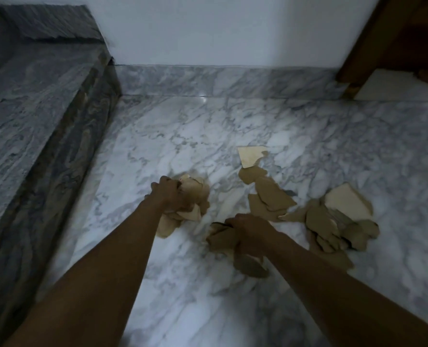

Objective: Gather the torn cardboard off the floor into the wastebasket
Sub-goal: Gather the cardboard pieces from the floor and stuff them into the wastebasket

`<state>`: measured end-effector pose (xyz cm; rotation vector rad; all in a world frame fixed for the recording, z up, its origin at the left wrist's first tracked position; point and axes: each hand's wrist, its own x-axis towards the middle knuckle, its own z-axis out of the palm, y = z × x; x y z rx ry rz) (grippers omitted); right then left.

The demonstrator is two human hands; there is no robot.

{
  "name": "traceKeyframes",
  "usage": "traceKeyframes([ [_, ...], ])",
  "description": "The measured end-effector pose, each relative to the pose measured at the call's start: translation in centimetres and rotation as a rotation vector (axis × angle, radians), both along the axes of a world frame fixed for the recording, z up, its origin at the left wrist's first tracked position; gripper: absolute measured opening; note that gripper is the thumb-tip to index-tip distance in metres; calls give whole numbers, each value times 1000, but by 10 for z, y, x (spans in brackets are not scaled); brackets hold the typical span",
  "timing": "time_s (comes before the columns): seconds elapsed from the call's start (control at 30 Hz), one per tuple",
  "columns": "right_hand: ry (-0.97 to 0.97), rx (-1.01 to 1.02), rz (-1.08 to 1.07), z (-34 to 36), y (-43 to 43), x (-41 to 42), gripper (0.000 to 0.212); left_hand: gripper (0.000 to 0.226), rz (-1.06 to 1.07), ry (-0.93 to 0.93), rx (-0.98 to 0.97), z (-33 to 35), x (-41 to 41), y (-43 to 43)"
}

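Torn brown cardboard lies scattered over the white marble floor (183, 126). My left hand (169, 194) grips a bunch of cardboard pieces (195, 196) left of the centre. My right hand (249, 230) holds another clump of cardboard scraps (223, 240) close to the floor. More pieces lie loose further right: a pale piece (250, 156), a flat brown group (270, 196) and a bigger heap (338, 221). No wastebasket is in view.
A dark grey marble step (32, 116) rises along the left side. A white wall with a marble skirting (220, 81) closes the back. A brown wooden door frame (363, 46) stands at the top right.
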<state>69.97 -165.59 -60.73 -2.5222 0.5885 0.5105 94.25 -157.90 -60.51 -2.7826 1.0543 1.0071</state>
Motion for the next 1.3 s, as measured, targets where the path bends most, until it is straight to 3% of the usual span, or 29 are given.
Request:
traceKeyframes([
  [0.1,-23,-13,9,3,4,-1,45,98,13,4,-5,2,3,5],
  [0.2,1,-20,6,4,6,-2,42,74,-4,34,-109,4,3,13],
  [0.33,73,30,-26,5,5,2,64,61,62,113,-350,19,9,36],
  [0.5,120,140,-114,4,-2,-1,63,61,261,222,-588,39,31,81],
  [0.67,-22,201,-248,26,-16,50,61,70,314,246,-537,43,49,127],
  [0.77,-33,170,-258,22,-13,97,77,68,368,271,-524,39,42,147],
  [0.97,56,-55,-253,-6,10,132,89,66,360,347,-497,21,38,166],
  [1.13,-58,-123,-172,-8,14,133,79,70,348,359,-511,22,37,162],
  [1.3,-20,-90,-289,-4,18,129,73,69,359,370,-528,21,28,157],
])
